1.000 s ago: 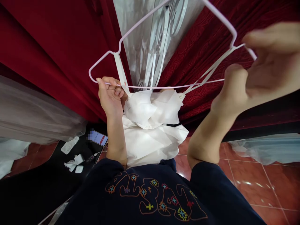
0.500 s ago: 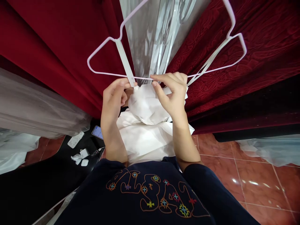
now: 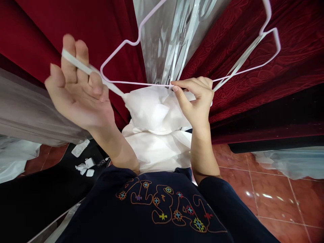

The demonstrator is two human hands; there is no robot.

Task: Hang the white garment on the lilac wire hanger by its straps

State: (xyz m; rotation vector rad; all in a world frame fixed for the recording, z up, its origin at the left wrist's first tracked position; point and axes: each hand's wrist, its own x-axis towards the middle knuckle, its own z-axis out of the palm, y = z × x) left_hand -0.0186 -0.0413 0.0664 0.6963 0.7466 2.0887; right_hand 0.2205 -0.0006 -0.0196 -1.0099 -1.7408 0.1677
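A pale pink clothes hanger (image 3: 141, 83) hangs in front of me, its bottom bar pinched between thumb and forefinger of my right hand (image 3: 197, 98). My left hand (image 3: 82, 84) is raised left of the hanger, palm up. A white strap (image 3: 78, 63) runs across its fingers, stretched taut from the garment and off the hanger's left notch. The white garment (image 3: 154, 109) hangs below the bar and drapes down towards my body. Its other strap (image 3: 240, 60) still loops over the hanger's right notch.
Dark red curtains (image 3: 32, 30) flank a shiny silvery sheet (image 3: 157, 44) behind the hanger. On a black surface (image 3: 60, 179) at left lie a white charger (image 3: 89, 163) and several small white items. Red floor tiles (image 3: 268, 189) show at right, beside pale fabric (image 3: 286, 162).
My left hand has pulled the left strap off the hanger's notch and carried it left and up. The hanger has shifted slightly right, with my right hand still pinching its bar.
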